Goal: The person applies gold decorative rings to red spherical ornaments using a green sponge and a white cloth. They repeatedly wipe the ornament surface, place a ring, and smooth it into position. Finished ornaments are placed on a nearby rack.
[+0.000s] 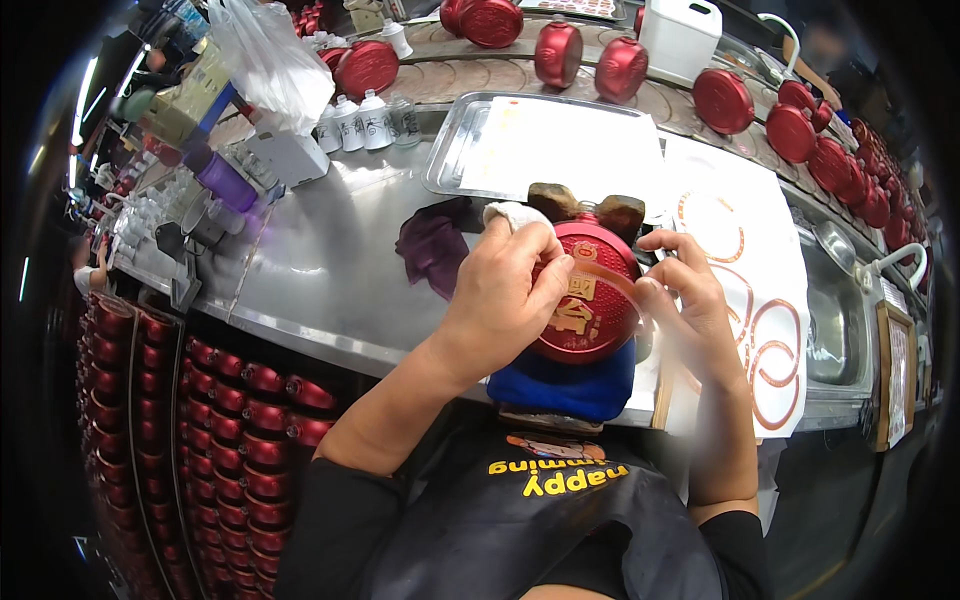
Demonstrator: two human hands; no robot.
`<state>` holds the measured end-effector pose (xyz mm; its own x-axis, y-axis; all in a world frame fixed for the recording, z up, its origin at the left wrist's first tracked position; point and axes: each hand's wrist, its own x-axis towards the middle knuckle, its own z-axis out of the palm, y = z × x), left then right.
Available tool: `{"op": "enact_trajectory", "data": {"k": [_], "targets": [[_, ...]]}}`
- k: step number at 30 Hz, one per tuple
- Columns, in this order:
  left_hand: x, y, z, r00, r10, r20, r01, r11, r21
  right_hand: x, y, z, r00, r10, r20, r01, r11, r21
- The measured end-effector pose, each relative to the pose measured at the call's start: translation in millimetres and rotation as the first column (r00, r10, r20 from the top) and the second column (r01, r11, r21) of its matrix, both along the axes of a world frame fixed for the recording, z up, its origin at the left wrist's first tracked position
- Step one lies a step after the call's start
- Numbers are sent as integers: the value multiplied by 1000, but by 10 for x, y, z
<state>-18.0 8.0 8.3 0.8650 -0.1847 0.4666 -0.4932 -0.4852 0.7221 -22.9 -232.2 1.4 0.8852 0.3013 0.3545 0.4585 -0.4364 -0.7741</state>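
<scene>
Head view shows the left hand (510, 275) pinching a white cloth (512, 214) against the round red bottle (590, 300) on a blue pad (570, 385) at the table (320, 270) edge, while the right hand (680, 290) pinches its rim, wiping seemingly unfinished.

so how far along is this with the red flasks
Done, apparently: many red flasks stand along the counter's back edge and fill the racks below. In hand: one red flask on a blue pad, left hand and right hand both on it, left also holding a white cloth. How many remain cannot be told.
</scene>
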Motion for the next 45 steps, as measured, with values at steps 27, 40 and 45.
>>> {"op": "enact_trajectory", "data": {"k": [27,40,45], "targets": [[419,25,-212,998,34,59,-40,994,98,424,272,-76,969,-132,207,168,971,-169],[530,63,-305,994,50,99,-54,998,43,377,176,-101,959,-114,259,158,975,-154],[573,90,-313,995,22,94,-27,998,52,291,120,-127,957,0,291,94,947,-307]]}}
